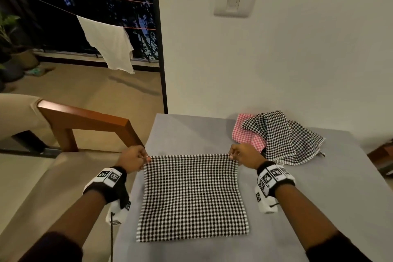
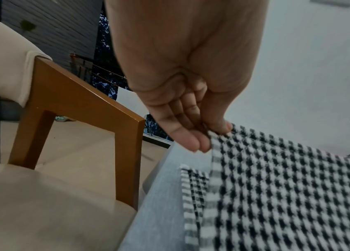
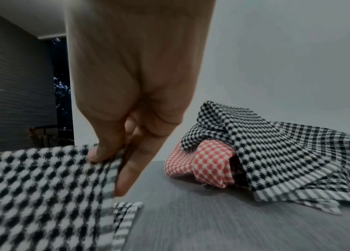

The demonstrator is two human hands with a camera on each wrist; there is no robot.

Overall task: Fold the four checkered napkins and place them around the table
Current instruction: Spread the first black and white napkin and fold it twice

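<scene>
Napkin [image 1: 192, 195], black-and-white checked, lies on the grey table [image 1: 297, 208], near edge flat, far edge lifted off the surface. Your left hand [image 1: 133, 160] pinches the far-left corner between thumb and fingertips; your right hand [image 1: 244, 155] pinches the far-right corner the same way. Both hands grip cloth, nothing else.

Left wrist view: thumb on top of the corner, fingers [image 2: 193, 142] under it, and a second layer of cloth shows below the lifted edge, so it looks like a fold is under way. Right wrist view: same pinch, thumb pressed on the weave, striped hem showing beneath.

Handling, judged: light, soft, floppy weave, no stiffness. It sags between your hands unless you keep the edge taut. Textured waffle surface, so not slippery; a fingertip pinch is enough. Not fragile. Take it at the corners, right on the hem, and match corner to corner.

Pile [image 1: 293, 140] of other black-and-white napkins sits on the table beyond the napkin's far-right corner, just beside your right hand, crumpled, with a red-and-white napkin [image 1: 244, 132] partly under it. None of them looks folded yet. Wooden chair [image 1: 85, 121] stands off the napkin's left side, past the table edge.
</scene>
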